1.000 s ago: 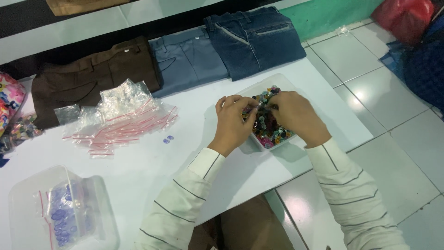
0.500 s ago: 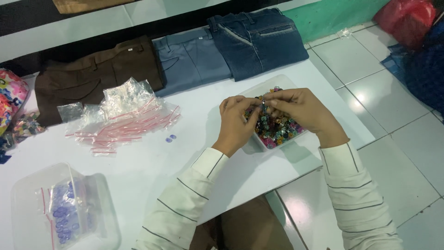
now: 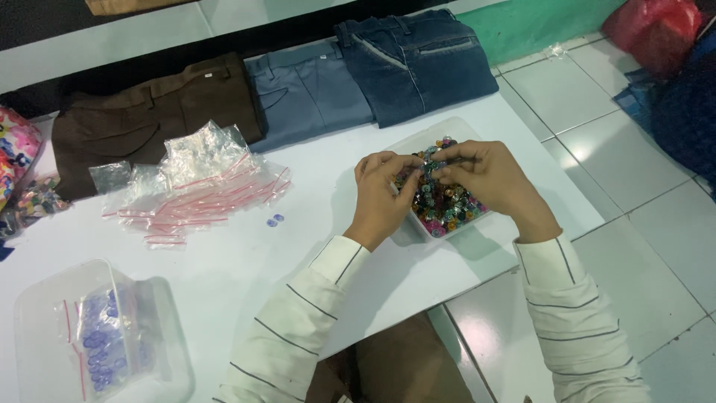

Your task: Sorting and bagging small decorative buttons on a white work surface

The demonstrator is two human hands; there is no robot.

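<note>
White glossy table (image 3: pixel 224 276) over pale floor tiles (image 3: pixel 626 186), green wall strip at the top edge.

Shallow clear plastic tray (image 3: pixel 418 142) sits near the table's right edge, packed with small round multicoloured beads (image 3: pixel 447 209), glassy and faceted-looking. Both hands are over it: left hand (image 3: pixel 380 195) curled, fingertips pinched together at the tray's left side; right hand (image 3: pixel 488 175) fingers bunched, pinching at the beads in the middle. Fingertips of the two hands nearly meet; can't tell which bead is gripped. Sleeves are cream knit with thin dark stripes.

Versus half a second ago: right hand drawn in closer to the left, tray unmoved.

Further out: two loose blue beads (image 3: pixel 274 220) on bare table, then a heap of crinkly clear zip bags (image 3: pixel 198 186) with red seal strips. Lower left, a translucent lidded tub (image 3: pixel 104 336) holding a bag of blue beads. Along the back, folded trousers side by side: brown (image 3: pixel 149 112), grey-blue (image 3: pixel 306 93), dark denim (image 3: pixel 418 63).
</note>
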